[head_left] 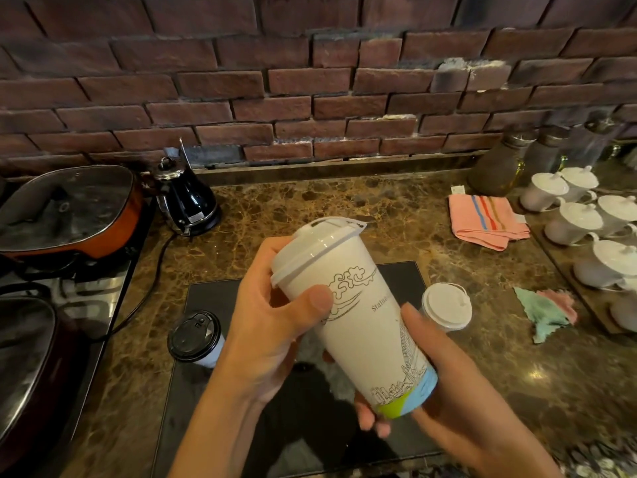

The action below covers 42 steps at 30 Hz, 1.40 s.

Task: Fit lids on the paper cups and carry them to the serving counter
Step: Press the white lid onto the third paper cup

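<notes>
I hold a tall white paper cup (365,326) with line drawings and a green-blue base, tilted with its top away to the left, above a black mat (213,391). A white lid (317,243) sits on its rim. My left hand (272,326) grips the cup just below the lid, thumb across the front. My right hand (444,384) grips the cup's lower part and base. A smaller cup with a black lid (193,335) stands at the mat's left edge. Another small cup with a white lid (446,305) stands right of the mat.
A marble counter (310,208) runs to a brick wall. At left are an orange pan with a glass lid (69,212) and a black kettle (188,198) with its cord. At right lie a pink striped towel (486,219), white lidded teacups (579,215) and a coloured cloth (548,312).
</notes>
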Motion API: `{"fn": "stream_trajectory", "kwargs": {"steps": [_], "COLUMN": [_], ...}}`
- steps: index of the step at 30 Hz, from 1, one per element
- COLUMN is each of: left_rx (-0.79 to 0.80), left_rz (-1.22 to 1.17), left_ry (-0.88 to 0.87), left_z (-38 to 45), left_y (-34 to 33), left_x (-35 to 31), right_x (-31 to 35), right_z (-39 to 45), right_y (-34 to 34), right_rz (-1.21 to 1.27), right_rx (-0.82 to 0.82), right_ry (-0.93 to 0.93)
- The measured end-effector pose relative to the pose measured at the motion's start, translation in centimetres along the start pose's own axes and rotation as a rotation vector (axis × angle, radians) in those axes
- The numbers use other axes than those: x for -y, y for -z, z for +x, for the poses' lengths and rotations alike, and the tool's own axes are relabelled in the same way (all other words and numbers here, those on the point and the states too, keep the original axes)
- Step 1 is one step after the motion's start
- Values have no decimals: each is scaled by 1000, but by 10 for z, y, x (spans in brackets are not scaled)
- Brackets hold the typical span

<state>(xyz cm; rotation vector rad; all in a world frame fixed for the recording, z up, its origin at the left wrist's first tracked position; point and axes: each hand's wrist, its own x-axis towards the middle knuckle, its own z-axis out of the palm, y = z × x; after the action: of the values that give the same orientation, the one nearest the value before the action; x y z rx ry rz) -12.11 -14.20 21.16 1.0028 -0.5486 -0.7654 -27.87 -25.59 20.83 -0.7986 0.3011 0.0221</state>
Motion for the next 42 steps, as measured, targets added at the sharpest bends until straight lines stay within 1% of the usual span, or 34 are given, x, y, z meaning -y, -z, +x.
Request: {"fn": "stream_trajectory", "kwargs": {"steps": [1, 3, 4, 5, 6, 7, 8, 9, 10, 12, 13, 14, 15, 16, 17, 20, 21, 22, 23, 25, 27, 28, 29, 30, 31, 32, 35, 36, 37, 38, 39, 40, 42], "left_rx": [-25, -75, -96, -110, -112, -103, -88, -70, -50, -1, 19, 25, 16, -4, -31, -99, -106, -103, -93, -58, -11, 8, 18, 17, 5, -15, -91, -102, -104, -99, -86, -71, -42], "left_rz": [21, 68, 86, 98, 100, 94, 83, 68, 50, 3, -12, -15, -8, 5, 22, 80, 84, 76, 61, 21, -6, -9, -9, -8, -4, 6, 57, 69, 73, 67, 52, 37, 21], "left_ry": [-7, -26, -36, -42, -44, -44, -40, -33, -22, 5, 13, 12, 2, -14, -31, -64, -66, -65, -63, -60, -65, -72, -81, -91, -99, -107, -123, -123, -120, -118, -118, -119, -119], "left_z": [0, 1, 1, 1, 0, 0, 0, 0, 0, -1, -1, -1, -1, -1, -2, -3, -3, -3, -4, -5, -6, -7, -8, -9, -9, -9, -10, -10, -11, -11, -11, -12, -12], "left_y": [-1, -2, -3, -4, -5, -5, -5, -4, -4, -2, -2, -2, -3, -3, -3, -5, -5, -5, -6, -6, -8, -9, -11, -12, -13, -14, -14, -14, -14, -14, -14, -14, -13], "left_x": [-1, 0, 1, 2, 2, 2, 1, 0, -1, -1, -1, -1, -1, -1, -1, -2, -2, -2, -2, -3, -5, -5, -6, -7, -7, -8, -7, -7, -6, -6, -5, -5, -5], "right_x": [-2, -3, -4, -4, -6, -8, -8, -6, -5, -3, -4, -4, -4, -4, -4, -3, -3, -3, -2, 1, 4, 5, 4, 4, 4, 4, 0, -1, -3, -2, -1, 3, 8], "right_z": [-1, 2, 3, 3, 2, 1, 1, 1, 1, 1, 1, 1, 2, 3, 3, 1, -1, -2, -3, -3, -4, -5, -5, -5, -4, -4, -4, -4, -6, -5, -5, -5, -4], "right_y": [2, -2, -2, -4, -4, -5, -6, -7, -7, -6, -6, -5, -3, -2, -3, -5, -5, -6, -7, -8, -7, -8, -7, -7, -7, -8, -9, -9, -9, -10, -11, -12, -13], "right_rz": [-156, -637, -850, -977, -1012, -971, -856, -680, -469, -68, 59, 123, 130, 81, -28, -560, -672, -691, -626, -310, 38, 157, 239, 268, 234, 120, -509, -666, -745, -743, -699, -631, -466], "right_rx": [-91, -357, -459, -519, -534, -508, -454, -379, -284, -82, -7, 34, 38, -1, -79, -390, -425, -424, -384, -201, 18, 111, 175, 195, 166, 81, -312, -384, -399, -383, -347, -326, -280], "right_ry": [76, 268, 342, 389, 425, 454, 456, 423, 365, 177, 84, 32, 21, 50, 116, 378, 433, 449, 430, 307, 94, -7, -58, -75, -60, -1, 358, 460, 516, 528, 503, 446, 263]}}
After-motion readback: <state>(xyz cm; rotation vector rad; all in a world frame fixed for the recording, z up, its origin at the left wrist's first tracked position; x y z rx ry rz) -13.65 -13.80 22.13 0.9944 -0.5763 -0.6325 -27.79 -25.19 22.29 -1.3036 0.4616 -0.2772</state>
